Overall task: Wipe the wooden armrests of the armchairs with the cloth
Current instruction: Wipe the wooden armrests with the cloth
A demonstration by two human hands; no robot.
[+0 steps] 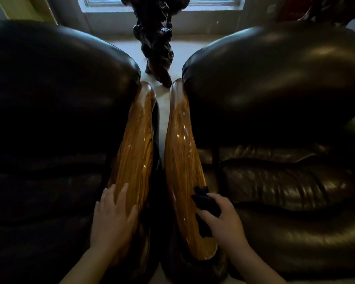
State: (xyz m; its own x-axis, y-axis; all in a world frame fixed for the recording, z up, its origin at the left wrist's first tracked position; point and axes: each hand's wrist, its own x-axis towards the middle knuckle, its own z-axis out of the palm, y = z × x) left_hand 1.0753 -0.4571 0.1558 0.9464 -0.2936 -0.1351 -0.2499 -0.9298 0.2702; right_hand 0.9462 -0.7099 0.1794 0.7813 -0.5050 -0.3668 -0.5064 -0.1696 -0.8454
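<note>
Right hand (225, 220) is closed on bunched dark cloth (205, 199), pressed to right armrest (182, 160) near front end. Left hand (113, 216) lies flat, open, on left armrest (135, 144). Cloth judged soft, light; glossy wood slippery.

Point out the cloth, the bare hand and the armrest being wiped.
cloth (205, 201), head view, middle of the dark bunch.
left hand (113, 220), head view, back of the hand.
right armrest (180, 152), head view, glossy top surface.

A dark carved sculpture (156, 41) (gnarled, glossy) stands before the window (160, 3).
</note>
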